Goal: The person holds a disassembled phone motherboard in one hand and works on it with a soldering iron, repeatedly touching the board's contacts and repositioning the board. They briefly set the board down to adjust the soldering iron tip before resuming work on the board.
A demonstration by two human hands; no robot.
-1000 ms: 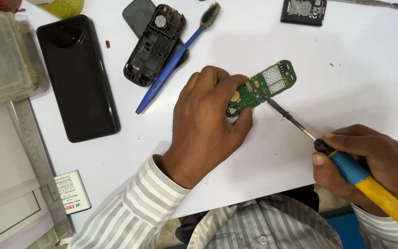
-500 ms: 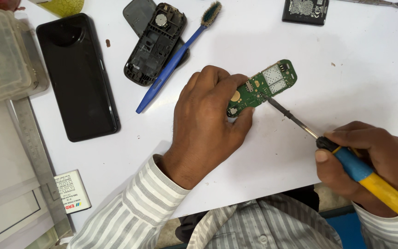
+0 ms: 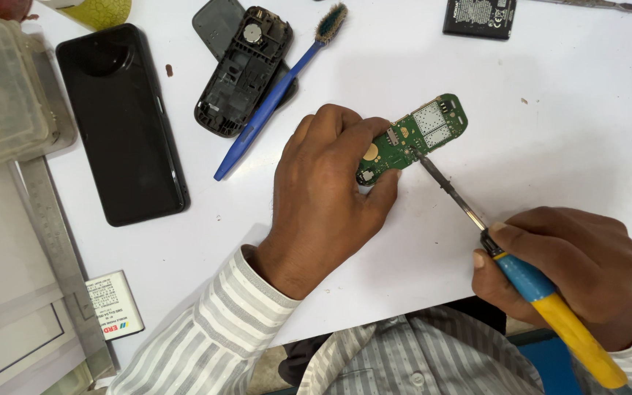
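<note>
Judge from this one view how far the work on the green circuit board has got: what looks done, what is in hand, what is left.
Done: the black phone shell lies open and gutted, and the battery is out. In hand: the left hand pins the green circuit board to the white table while the right hand touches the soldering iron tip to it. Left: the board is not back in its shell.

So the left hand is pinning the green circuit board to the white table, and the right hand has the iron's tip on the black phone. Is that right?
Not quite. In the head view the tip of the iron in the right hand rests on the green circuit board, not the black phone, which lies untouched far to the left. The left hand does pin the board to the white table.
</note>
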